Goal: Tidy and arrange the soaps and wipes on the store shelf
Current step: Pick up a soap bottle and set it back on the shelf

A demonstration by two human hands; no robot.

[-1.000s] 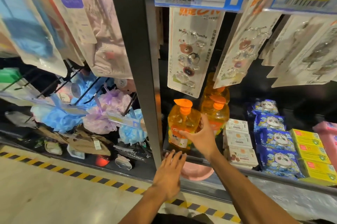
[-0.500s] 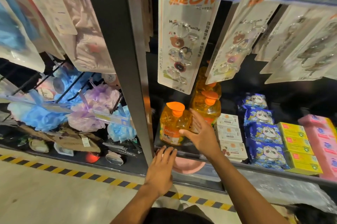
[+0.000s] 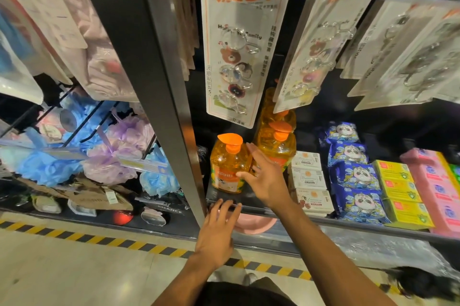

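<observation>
Soap bottles (image 3: 278, 146) upright at the left end of the shelf (image 3: 224, 198), filed front to back; wipes (image 3: 356, 176) stacked further right. Right hand (image 3: 265, 178) spread wide against the front bottle (image 3: 226, 168), probably to square it up. Left hand (image 3: 217, 231) flat, fingertips on the shelf lip, seemingly for balance.

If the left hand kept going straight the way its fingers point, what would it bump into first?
The left hand points at the shelf edge, which it seems to touch. Past that, probably the front orange soap bottle, though depth is unclear.
</observation>
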